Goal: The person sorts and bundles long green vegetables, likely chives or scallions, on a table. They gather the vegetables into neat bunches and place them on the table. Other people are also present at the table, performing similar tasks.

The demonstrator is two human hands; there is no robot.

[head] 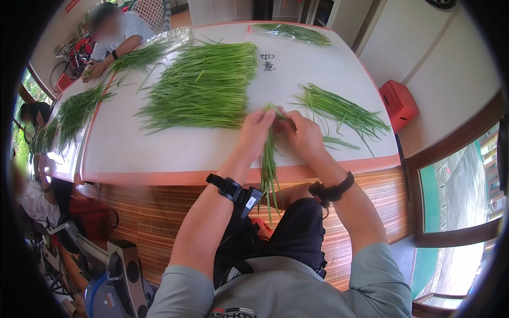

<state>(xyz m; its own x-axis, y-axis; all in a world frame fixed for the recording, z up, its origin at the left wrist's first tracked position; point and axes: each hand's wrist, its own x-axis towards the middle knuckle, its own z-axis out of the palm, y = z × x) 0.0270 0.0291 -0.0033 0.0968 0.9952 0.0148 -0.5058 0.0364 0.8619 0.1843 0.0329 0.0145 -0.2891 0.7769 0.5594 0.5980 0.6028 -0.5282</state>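
Note:
My left hand is closed around a small bunch of long green leafy stalks, whose leaves hang down over the table's near edge. At the top of this bunch, the fingers of my right hand pinch a stalk or leaf; the fingertips are partly hidden. Left of my hands lies a wide, neatly lined-up spread of the same green stalks. To the right is a looser pile of stalks, with a few single leaves beside my right hand.
A clear bag of greens lies at the table's far edge. Across the white table, a person handles more greens. Other people sit at the far left, near another green pile. A red box stands beyond the right edge.

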